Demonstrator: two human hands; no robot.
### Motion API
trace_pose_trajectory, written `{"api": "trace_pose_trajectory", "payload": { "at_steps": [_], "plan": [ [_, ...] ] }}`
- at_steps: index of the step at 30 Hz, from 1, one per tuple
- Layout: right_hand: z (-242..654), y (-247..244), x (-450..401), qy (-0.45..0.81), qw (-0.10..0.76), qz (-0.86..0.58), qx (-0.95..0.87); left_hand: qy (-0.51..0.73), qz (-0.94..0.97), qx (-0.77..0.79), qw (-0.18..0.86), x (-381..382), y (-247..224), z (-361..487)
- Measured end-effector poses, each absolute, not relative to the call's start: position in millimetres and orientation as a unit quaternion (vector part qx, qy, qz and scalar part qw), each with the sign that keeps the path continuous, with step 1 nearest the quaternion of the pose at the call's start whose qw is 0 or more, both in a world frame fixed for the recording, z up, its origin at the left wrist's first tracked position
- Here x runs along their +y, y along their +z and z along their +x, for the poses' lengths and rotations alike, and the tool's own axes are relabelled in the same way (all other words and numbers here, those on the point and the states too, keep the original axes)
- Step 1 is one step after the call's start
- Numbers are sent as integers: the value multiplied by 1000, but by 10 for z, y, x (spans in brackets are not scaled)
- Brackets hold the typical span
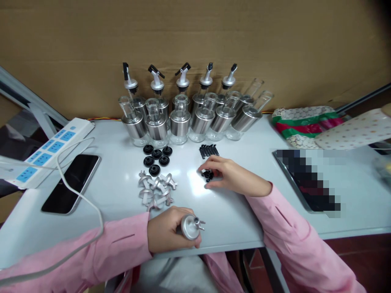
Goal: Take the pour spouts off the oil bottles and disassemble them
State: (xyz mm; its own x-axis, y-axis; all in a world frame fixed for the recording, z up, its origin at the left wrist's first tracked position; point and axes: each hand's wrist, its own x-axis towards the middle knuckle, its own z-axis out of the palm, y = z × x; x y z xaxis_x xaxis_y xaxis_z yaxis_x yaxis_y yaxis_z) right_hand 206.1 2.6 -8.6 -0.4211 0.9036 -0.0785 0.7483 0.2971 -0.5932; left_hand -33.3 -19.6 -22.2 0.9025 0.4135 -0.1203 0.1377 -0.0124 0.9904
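Spout fills left grip near table edge; right grip (parted) brackets black bits.

A small assembly workshop, by the look of it! Across the pale surface, black stoppers, silvery spouts and tiny black pieces lie in separate clusters, mid-frame. Behind them, steel-banded glass bottles stand in two rows, five wearing pourers! Brown cardboard fills the top of the frame, and there, at left, a multi-socket power strip!
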Motion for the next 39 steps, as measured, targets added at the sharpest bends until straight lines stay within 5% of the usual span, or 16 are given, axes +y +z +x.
{"api": "trace_pose_trajectory", "payload": {
  "at_steps": [20,39],
  "plan": [
    [2094,-121,36,309,169,-494,-795,107,701,199,677,-208,-200,-332],
    [2312,36,21,310,113,-566,-755,105,711,189,669,-190,-200,-330]
  ]
}}
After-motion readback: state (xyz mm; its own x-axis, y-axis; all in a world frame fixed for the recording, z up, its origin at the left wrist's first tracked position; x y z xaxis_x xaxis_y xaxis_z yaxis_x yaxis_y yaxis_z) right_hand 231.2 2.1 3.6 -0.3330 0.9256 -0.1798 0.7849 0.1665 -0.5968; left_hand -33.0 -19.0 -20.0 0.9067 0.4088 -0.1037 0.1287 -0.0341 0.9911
